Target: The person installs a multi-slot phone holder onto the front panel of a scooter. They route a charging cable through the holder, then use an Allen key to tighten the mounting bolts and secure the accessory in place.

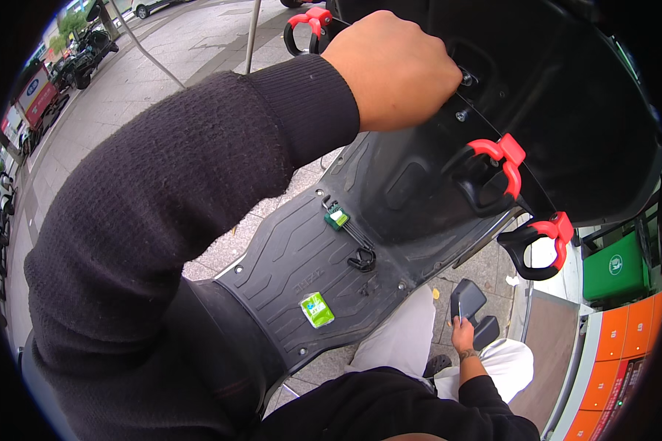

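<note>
My left hand is raised in a fist against the black inner front panel of a scooter. It is closed around a small tool whose metal tip meets a screw spot on the panel; most of the tool is hidden. My left arm wears a dark knitted sleeve. Low at the right, my right hand grips a dark grey plastic cover piece beside my light trousers. Below the panel lies the ribbed black footboard.
Red-and-black hooks hang on the panel, another sits higher up. On the footboard lie a green connector with wires, a black ring and a green tag. A green bin and orange lockers stand right; scooters are parked left.
</note>
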Demonstrator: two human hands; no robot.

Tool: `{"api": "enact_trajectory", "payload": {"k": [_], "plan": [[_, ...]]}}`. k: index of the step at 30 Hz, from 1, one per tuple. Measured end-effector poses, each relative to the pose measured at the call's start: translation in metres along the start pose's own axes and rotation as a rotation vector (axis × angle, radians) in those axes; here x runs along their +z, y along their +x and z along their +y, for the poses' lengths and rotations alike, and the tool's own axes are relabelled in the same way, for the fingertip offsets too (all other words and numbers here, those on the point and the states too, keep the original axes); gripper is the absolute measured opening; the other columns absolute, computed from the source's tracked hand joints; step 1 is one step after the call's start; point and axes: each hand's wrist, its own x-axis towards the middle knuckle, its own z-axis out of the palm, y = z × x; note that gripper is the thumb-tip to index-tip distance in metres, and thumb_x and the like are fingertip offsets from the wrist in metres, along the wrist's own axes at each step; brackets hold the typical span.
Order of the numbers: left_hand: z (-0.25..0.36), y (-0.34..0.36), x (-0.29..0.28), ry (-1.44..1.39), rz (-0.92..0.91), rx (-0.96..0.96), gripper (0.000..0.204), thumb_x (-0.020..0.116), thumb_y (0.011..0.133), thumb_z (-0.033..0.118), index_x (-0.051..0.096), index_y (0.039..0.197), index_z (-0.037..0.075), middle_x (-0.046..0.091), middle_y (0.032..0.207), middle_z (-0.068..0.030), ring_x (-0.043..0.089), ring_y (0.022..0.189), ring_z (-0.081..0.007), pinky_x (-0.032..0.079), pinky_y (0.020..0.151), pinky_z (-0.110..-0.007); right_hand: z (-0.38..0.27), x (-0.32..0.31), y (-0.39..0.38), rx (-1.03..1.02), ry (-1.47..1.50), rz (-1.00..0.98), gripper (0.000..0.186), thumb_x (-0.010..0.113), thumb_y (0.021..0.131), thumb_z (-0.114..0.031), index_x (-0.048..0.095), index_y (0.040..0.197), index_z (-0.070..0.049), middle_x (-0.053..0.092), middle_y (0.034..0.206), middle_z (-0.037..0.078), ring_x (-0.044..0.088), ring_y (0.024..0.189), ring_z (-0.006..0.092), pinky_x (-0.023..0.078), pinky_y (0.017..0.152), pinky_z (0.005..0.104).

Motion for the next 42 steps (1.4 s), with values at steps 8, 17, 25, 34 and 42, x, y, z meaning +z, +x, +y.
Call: {"api": "enact_trajectory", "payload": {"k": [8, 17, 25, 34, 42], "plan": [[-0.002, -0.001, 0.001, -0.019, -0.011, -0.005, 0.014, 0.072, 0.088, 0.022, 0.081, 0.085, 0.01, 0.078, 0.083, -0.0103, 0.079, 0.081, -0.0314, 0.06, 0.066, -0.042, -0.002, -0.001, -0.004, 0.009, -0.009, 0.014, 0.046, 0.062, 0.107, -0.036, 0.067, 0.09, 0.007, 0.068, 0.087, 0.034, 0.067, 0.09, 0.056, 0.05, 0.075, 0.0585], [0.002, -0.003, 0.003, 0.016, 0.023, -0.045, 0.029, 0.085, 0.085, 0.036, 0.075, 0.091, 0.009, 0.075, 0.076, -0.0093, 0.077, 0.077, -0.0314, 0.059, 0.066, -0.043, -0.022, -0.011, -0.006, -0.003, -0.007, 0.053, 0.043, 0.06, 0.109, -0.033, 0.07, 0.095, 0.006, 0.071, 0.087, 0.032, 0.07, 0.088, 0.0525, 0.052, 0.075, 0.0566], [0.0, -0.003, 0.0, -0.025, -0.02, -0.047, 0.029, 0.085, 0.085, 0.037, 0.075, 0.09, 0.01, 0.074, 0.074, -0.0089, 0.076, 0.074, -0.0311, 0.057, 0.064, -0.043, -0.051, -0.025, 0.001, -0.024, 0.187, 0.168, 0.042, 0.059, 0.109, -0.032, 0.069, 0.095, 0.006, 0.07, 0.086, 0.032, 0.068, 0.085, 0.0531, 0.05, 0.072, 0.0558], [-0.001, -0.004, 0.004, -0.021, 0.011, -0.029, 0.028, 0.084, 0.086, 0.036, 0.075, 0.091, 0.01, 0.074, 0.074, -0.0088, 0.077, 0.075, -0.0311, 0.057, 0.064, -0.043, -0.003, -0.003, 0.004, -0.025, 0.04, 0.192, 0.04, 0.06, 0.108, -0.031, 0.071, 0.095, 0.005, 0.07, 0.086, 0.031, 0.069, 0.083, 0.0519, 0.051, 0.072, 0.0553], [0.001, -0.005, 0.004, -0.05, 0.02, -0.066, 0.024, 0.079, 0.086, 0.035, 0.078, 0.088, 0.011, 0.076, 0.078, -0.0098, 0.077, 0.075, -0.0319, 0.058, 0.064, -0.043, 0.004, 0.005, 0.001, 0.007, 0.028, 0.167, 0.04, 0.061, 0.108, -0.031, 0.069, 0.093, 0.005, 0.07, 0.082, 0.031, 0.069, 0.08, 0.0508, 0.05, 0.07, 0.0545]]}}
